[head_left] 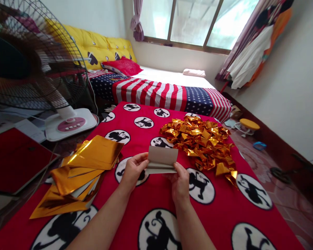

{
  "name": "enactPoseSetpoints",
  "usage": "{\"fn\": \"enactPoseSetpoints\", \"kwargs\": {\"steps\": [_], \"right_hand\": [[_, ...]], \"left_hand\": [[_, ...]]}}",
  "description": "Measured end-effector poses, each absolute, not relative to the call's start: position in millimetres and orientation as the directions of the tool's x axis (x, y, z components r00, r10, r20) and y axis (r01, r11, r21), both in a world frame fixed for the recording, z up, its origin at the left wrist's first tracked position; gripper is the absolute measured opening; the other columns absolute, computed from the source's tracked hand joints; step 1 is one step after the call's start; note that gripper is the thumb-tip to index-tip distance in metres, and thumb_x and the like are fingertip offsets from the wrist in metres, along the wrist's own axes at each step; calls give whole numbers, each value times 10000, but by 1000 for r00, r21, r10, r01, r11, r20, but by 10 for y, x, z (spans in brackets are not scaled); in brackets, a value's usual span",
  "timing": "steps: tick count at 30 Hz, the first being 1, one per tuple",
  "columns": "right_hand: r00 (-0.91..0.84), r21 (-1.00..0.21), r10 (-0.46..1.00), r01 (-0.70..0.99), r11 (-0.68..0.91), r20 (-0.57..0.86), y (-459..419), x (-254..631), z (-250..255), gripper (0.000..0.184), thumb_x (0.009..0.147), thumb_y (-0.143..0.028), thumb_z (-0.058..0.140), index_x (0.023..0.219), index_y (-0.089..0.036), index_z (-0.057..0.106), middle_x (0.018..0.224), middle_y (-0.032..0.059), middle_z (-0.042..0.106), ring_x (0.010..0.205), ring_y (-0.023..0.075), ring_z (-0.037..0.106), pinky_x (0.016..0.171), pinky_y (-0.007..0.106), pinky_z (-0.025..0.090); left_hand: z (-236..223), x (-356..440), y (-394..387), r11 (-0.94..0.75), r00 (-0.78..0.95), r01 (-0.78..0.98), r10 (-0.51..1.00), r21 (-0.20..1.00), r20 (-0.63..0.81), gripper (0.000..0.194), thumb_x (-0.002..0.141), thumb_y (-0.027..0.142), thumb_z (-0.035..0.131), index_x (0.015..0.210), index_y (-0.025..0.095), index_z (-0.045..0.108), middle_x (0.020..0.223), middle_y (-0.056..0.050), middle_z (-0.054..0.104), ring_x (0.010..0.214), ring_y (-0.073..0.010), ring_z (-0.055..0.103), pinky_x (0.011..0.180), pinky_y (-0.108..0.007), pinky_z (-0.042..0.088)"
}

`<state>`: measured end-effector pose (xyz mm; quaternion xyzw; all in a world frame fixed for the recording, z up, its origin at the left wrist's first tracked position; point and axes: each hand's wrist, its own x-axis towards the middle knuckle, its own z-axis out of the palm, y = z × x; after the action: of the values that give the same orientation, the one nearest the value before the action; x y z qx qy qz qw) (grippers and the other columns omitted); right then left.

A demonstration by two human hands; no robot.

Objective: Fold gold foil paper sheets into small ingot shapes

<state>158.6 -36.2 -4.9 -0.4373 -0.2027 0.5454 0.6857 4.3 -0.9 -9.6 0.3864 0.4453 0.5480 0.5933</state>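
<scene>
One folded paper [163, 155], two gold piles [95, 152] [198, 137], one fan [10, 57]

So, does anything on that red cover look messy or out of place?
Only mildly: the flat gold sheets on the left lie in an uneven, skewed stack, and a few folded gold pieces straggle from the near edge of the heap on the right. Nothing looks spilled or damaged.

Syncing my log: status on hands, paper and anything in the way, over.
Left hand, right hand gripping paper by its sides. Paper creased, grey side showing. Gold sheets left, folded gold pieces right, both apart from hands.
</scene>
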Motion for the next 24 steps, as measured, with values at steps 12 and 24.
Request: {"fn": "enactPoseSetpoints", "kwargs": {"steps": [12, 24], "right_hand": [[336, -882, 926, -471, 8, -171, -358, 1553, -88, 236, 714, -408, 737, 733, -184, 666, 654, -2, 655, 565, 141, 566, 499, 230, 455], [391, -960, 918, -277, 45, -70, -389, 1513, -98, 327, 741, -405, 735, 943, -150, 701, 847, 37, 737, 742, 178, 642, 685, 275, 509]], "left_hand": [[-179, 24, 37, 82, -52, -349, 993, 934, -107, 453, 625, 381, 810, 988, 122, 723, 876, -89, 748, 719, -166, 659, 657, -246, 496], [-33, 34, -28, 81, 105, -406, 994, 910, -41, 594, 680, 380, 776, 1209, 168, 609, 1145, -117, 663, 937, -204, 662, 738, -241, 517]]}}
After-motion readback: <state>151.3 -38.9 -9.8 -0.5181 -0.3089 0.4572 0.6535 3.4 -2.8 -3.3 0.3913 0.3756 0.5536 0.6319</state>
